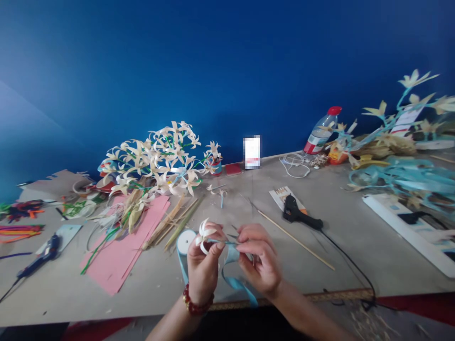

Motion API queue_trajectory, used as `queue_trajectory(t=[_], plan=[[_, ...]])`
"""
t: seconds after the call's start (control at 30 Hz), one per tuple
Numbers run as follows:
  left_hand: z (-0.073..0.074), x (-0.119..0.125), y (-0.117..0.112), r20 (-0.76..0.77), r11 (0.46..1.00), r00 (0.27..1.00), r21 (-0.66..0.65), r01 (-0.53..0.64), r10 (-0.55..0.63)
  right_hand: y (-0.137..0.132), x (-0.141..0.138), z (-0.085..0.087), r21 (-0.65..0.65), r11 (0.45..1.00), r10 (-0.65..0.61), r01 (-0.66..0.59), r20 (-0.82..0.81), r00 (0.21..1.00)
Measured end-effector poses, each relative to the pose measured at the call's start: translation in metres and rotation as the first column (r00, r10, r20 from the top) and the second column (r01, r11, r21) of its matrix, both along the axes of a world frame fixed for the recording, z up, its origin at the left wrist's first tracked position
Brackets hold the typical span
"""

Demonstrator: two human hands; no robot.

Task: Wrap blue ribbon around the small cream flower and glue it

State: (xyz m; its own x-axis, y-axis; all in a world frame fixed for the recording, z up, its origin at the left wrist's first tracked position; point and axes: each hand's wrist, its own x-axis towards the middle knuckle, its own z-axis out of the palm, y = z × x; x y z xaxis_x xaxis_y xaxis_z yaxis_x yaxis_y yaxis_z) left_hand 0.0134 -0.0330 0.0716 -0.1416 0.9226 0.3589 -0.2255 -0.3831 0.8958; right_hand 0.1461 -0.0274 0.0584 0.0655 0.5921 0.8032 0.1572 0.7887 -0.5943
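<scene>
A white artificial flower with curled petals sits in my left hand, whose thumb and fingers pinch its thin blue-wrapped stem. My right hand is closed close beside it, gripping a light-blue ribbon at the stem. The ribbon's loose end curls down toward the table's front edge. Thin dark tips poke out between the two hands, too small to name. Just behind my left hand stands a white-cored ribbon roll, partly hidden by the hand.
A black glue gun lies right of a wooden stick; a blue glue gun is far left. Pink sheets, a flower bunch, a tilted bottle, blue ribbon strips and a power strip surround the work spot.
</scene>
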Motion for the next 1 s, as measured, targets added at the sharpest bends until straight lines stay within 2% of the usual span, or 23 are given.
queue_trajectory(t=[0.27, 0.53, 0.67, 1.0], plan=[[-0.0011, -0.0018, 0.0010, -0.054, 0.997, 0.999, 0.082, -0.003, 0.007, -0.0009, -0.0008, -0.0034, 0.037, 0.999, 0.024, -0.023, -0.018, 1.000], [-0.0020, -0.0056, 0.0034, -0.102, 0.989, 0.994, 0.140, 0.037, -0.023, 0.0007, 0.0023, 0.0039, 0.079, 0.997, 0.015, -0.014, -0.007, 1.000], [-0.0014, -0.0057, 0.0058, -0.125, 0.980, 0.992, 0.190, 0.052, -0.029, 0.0008, 0.0024, 0.0063, 0.056, 0.998, -0.007, 0.007, -0.005, 1.000], [-0.0020, -0.0061, 0.0092, -0.196, 0.979, 0.981, 0.197, 0.049, -0.010, 0.0058, 0.0047, 0.0000, 0.096, 0.995, -0.004, 0.001, 0.031, 0.999]])
